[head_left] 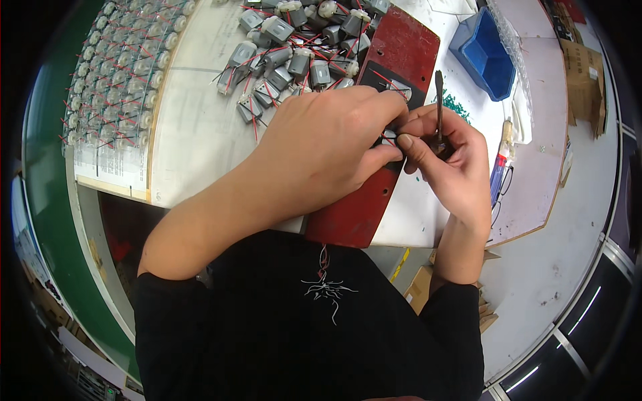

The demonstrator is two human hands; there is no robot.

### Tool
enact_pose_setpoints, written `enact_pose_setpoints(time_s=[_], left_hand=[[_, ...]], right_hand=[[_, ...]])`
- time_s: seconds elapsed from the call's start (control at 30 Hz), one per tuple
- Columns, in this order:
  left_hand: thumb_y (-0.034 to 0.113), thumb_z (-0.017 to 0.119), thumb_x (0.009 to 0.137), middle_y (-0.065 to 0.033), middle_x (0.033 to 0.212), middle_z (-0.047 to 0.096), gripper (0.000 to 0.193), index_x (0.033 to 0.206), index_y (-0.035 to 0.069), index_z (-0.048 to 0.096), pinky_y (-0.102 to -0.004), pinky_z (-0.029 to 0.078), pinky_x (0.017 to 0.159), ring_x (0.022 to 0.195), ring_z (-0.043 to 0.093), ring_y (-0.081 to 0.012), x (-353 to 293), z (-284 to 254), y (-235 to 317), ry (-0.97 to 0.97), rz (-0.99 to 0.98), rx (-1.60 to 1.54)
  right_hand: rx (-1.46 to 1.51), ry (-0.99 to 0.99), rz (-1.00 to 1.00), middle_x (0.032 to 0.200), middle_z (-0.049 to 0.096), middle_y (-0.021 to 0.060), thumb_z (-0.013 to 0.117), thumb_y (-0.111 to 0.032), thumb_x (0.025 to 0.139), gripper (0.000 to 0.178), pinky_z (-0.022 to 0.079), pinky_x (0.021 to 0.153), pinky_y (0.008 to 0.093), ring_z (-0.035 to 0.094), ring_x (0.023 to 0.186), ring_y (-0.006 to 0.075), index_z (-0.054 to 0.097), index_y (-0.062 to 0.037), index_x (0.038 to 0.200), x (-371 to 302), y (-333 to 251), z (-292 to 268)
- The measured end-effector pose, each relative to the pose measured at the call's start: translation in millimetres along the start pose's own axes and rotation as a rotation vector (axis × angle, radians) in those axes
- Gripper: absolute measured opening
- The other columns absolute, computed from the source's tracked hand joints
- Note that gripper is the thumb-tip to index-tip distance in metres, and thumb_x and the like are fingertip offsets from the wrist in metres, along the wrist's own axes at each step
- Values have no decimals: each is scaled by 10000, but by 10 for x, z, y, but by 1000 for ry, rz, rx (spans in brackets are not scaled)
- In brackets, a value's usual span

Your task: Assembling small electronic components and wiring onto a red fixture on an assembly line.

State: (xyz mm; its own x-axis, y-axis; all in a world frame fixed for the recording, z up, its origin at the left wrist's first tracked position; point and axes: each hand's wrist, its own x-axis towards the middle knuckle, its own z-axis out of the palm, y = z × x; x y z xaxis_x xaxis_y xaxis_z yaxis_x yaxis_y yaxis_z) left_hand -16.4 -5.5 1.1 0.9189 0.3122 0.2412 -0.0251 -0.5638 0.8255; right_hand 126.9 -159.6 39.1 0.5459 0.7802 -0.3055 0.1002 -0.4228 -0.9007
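Both my hands meet over a red metal plate (pixel 348 207). My left hand (pixel 328 140) is closed, thumb and fingers pinching a small grey motor (pixel 388 138) that they mostly hide. At its right, the thumb and forefinger of my right hand (pixel 451 154) press together at the same motor. Held in the curled right hand is a slim dark metal tool (pixel 439 100), its flattened tip pointing up; its other end is hidden in the palm. Just beyond the fingertips, another small motor (pixel 400 87) with a red wire lies on the plate's black strip.
A heap of grey motors (pixel 277 60) with red and black wires lies at the far side. Clear-covered rows of wired parts (pixel 124 73) stand far left. On the right are a blue bin (pixel 485 57), green bits (pixel 455 103), a blue-and-red handled tool (pixel 499 164) and glasses (pixel 506 184).
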Motion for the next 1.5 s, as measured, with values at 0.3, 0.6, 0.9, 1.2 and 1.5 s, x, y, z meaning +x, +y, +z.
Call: enact_pose_setpoints(time_s=[0.3,0.6,0.9,1.2,1.5], left_hand=[[166,848,834,-52,957,730,292,1120,123,806,-338,556,687,805,710,-238,-12,66,-5,36,-6,25],[184,850,845,-44,943,725,207,1046,131,850,-321,556,691,806,710,-216,41,13,-50,-34,24,35],[162,870,831,-57,939,729,231,1056,114,848,-305,552,682,789,709,-210,61,-3,-68,-43,43,29],[138,878,824,-74,936,738,233,1038,57,838,-306,551,674,767,709,-218,71,17,-82,-30,58,5],[129,874,828,-78,942,740,228,1033,42,831,-305,564,688,776,714,-218,65,18,-72,-28,75,30]], right_hand=[[36,22,58,846,688,11,772,16,936,116,489,599,218,613,675,49,676,28,1001,-27,30,-5],[-475,-3,-406,785,652,40,724,-68,975,60,468,568,321,613,626,155,693,-21,953,-101,98,-374],[-1077,-47,-462,755,649,108,710,-289,1008,283,499,547,422,639,622,311,662,-73,832,-89,84,-259],[-1033,-49,-404,698,575,160,608,-236,1063,323,464,564,463,596,619,400,581,-33,814,-9,255,-217],[-1020,-123,-373,660,576,179,587,-239,1082,340,460,561,482,586,604,418,589,-30,812,1,245,-223]])
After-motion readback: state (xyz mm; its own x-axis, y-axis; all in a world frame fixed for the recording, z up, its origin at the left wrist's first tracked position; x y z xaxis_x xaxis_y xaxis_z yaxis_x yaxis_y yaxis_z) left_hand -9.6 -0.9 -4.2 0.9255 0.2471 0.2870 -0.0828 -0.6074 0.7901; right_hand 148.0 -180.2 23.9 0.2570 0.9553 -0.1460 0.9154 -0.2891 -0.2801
